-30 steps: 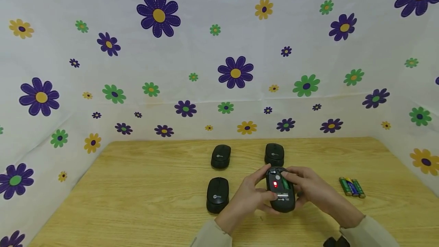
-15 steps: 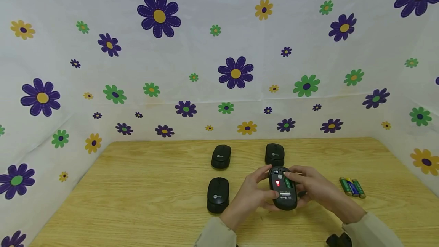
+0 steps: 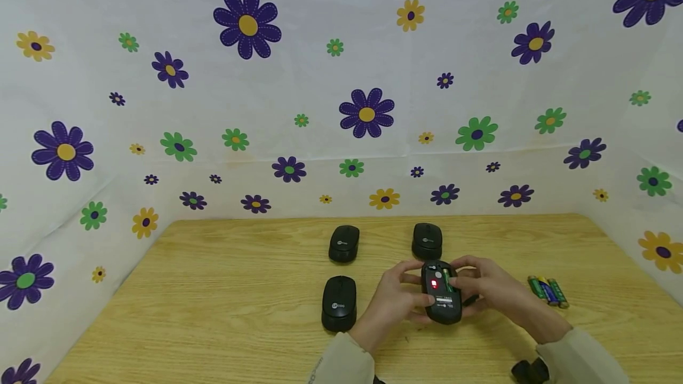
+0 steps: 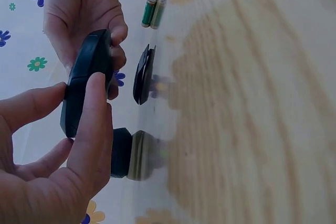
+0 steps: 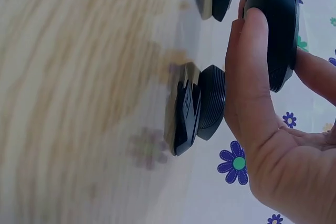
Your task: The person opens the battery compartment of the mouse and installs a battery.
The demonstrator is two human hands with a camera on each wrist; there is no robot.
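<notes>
Between both hands is a black computer mouse, its underside turned up, held above the table. A red light shines on it, and a green battery lies in its uncovered compartment. My left hand grips the left side, thumb on the underside. On the right side my right hand grips it, its thumb at the battery. In the left wrist view the mouse stands edge-on between the fingers of both hands. Below it a thin black piece, resembling a battery cover, lies on the table.
Upright mice stand at the back left, behind the hands and left of my left hand. Several batteries lie side by side on the right. A flowered cloth encloses the wooden table.
The held mouse has shifted slightly right, with both hands still gripping it. My right thumb has slid down along the battery, baring its upper end.
</notes>
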